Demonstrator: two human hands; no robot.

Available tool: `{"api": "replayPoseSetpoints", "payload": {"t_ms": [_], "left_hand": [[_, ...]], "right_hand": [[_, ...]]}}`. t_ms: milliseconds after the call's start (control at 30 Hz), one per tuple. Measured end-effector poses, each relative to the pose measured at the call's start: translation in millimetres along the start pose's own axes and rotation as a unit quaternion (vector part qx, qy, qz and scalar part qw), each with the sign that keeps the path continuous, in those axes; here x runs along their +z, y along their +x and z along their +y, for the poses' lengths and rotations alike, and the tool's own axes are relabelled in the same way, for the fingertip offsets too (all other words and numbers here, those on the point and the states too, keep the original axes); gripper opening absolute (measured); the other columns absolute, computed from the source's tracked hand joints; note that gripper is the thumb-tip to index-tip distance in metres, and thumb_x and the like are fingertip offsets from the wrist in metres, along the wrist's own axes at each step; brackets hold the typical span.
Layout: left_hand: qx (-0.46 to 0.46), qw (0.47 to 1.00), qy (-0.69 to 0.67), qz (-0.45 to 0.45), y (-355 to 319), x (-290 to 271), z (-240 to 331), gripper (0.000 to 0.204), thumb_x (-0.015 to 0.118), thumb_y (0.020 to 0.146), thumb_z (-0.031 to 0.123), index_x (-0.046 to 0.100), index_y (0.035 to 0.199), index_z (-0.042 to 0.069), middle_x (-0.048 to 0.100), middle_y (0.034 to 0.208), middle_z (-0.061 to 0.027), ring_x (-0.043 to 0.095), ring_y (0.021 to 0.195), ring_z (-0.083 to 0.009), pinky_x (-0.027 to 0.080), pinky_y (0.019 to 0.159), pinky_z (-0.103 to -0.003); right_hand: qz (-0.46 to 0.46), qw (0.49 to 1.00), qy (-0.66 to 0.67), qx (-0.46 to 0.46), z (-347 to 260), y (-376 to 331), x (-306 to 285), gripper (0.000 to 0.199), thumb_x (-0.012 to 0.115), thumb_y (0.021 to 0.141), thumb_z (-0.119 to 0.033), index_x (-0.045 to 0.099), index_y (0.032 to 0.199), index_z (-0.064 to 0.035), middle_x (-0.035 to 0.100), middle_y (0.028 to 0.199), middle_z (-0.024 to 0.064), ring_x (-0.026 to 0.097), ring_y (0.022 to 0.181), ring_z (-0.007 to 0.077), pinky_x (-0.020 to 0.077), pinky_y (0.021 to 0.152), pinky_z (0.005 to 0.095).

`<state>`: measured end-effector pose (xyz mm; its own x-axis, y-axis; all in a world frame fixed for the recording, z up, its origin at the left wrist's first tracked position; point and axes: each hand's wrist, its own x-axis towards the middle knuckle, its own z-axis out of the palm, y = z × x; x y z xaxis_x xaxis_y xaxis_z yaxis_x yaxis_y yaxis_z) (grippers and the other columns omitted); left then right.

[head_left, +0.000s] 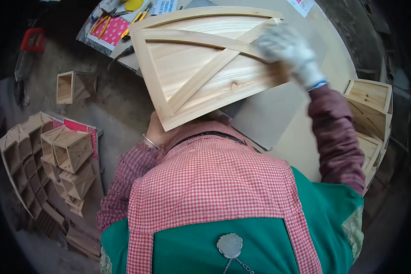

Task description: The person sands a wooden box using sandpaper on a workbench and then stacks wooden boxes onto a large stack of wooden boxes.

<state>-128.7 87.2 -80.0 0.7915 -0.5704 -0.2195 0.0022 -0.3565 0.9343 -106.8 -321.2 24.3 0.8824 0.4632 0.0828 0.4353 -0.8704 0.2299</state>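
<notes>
Panel: a pale wooden panel (201, 64) with a raised frame and two crossing slats, so it's basically a tapered planter side. It's held up tilted over the workbench (301, 132), narrow end down near the person's chest.

Right hand: the right hand (290, 52) wears a white work glove and presses on the panel's upper right corner. Fingers look bunched together flat against the wood, and it's blurry there, so can't tell if something's under the palm.

Left hand: the left hand (157, 132) is bare with a thin bracelet, and props the panel from below at the lower left edge. Fingers are hidden behind the wood, so honestly can't tell how they're curled.

Bench: a round light tabletop with a grey sheet (269, 114) lying under the panel.

Far edge of bench: yellow-handled pliers (137, 20) and a pink patterned card (114, 29).

Right side: a stack of finished wooden boxes (370, 114) just beside the bench.

Floor on left: a big pile of tapered wooden planters (50, 164), plus one lone box (73, 86) sitting apart from them.

Clothes: red checked shirt and a green apron (242, 242).
</notes>
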Motion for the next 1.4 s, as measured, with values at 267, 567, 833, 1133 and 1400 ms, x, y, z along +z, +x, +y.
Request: {"api": "replayPoseSetpoints", "payload": {"t_ms": [267, 567, 833, 1133, 1400], "left_hand": [[0.055, 0.998, -0.029, 0.03, 7, 8, 1, 0.041, 0.075, 0.072, 0.012, 0.063, 0.111, 0.005, 0.067, 0.103, -0.0141, 0.066, 0.097, -0.0228, 0.052, 0.082, -0.031], [0.05, 0.998, -0.027, -0.015, 17, 0, -4, 0.054, 0.079, 0.071, 0.015, 0.058, 0.119, 0.002, 0.064, 0.113, -0.0104, 0.062, 0.103, -0.0172, 0.051, 0.086, -0.032], [0.014, 0.997, -0.075, 0.005, -1, 2, -11, 0.058, 0.081, 0.069, 0.014, 0.056, 0.121, 0.002, 0.062, 0.116, -0.0092, 0.059, 0.106, -0.0171, 0.049, 0.09, -0.034], [0.018, 0.999, 0.05, -0.001, -1, -1, 6, 0.062, 0.081, 0.068, 0.006, 0.053, 0.123, 0.0, 0.062, 0.116, -0.0107, 0.061, 0.103, -0.0184, 0.051, 0.087, -0.033], [-0.031, 0.998, -0.055, 0.003, 2, 1, -6, 0.063, 0.08, 0.068, 0.003, 0.052, 0.124, -0.001, 0.062, 0.116, -0.0111, 0.061, 0.102, -0.0188, 0.052, 0.086, -0.033]], "right_hand": [[0.129, 0.918, 0.367, 0.078, -164, 28, -69, 0.043, 0.055, 0.063, 0.007, 0.063, 0.103, -0.0064, 0.061, 0.098, 0.0117, 0.057, 0.102, 0.0284, 0.0454, 0.094, 0.0351], [0.218, 0.839, 0.456, 0.201, -109, 35, -50, 0.047, 0.051, 0.06, 0.009, 0.064, 0.103, -0.0046, 0.064, 0.099, 0.0137, 0.06, 0.101, 0.0278, 0.0468, 0.09, 0.0373], [0.26, 0.836, 0.458, 0.153, -101, 44, -39, 0.041, 0.055, 0.059, 0.006, 0.065, 0.096, -0.0077, 0.064, 0.095, 0.0116, 0.059, 0.095, 0.0304, 0.0491, 0.083, 0.0378], [0.293, 0.837, 0.406, 0.219, -118, 58, -50, 0.047, 0.048, 0.065, 0.012, 0.064, 0.106, -0.0052, 0.065, 0.096, 0.0141, 0.063, 0.089, 0.0293, 0.0508, 0.082, 0.0356], [0.24, 0.847, 0.368, 0.3, -111, 46, -48, 0.031, 0.05, 0.068, 0.01, 0.063, 0.092, -0.0043, 0.064, 0.089, 0.0141, 0.064, 0.084, 0.0302, 0.0517, 0.077, 0.0379]]}}
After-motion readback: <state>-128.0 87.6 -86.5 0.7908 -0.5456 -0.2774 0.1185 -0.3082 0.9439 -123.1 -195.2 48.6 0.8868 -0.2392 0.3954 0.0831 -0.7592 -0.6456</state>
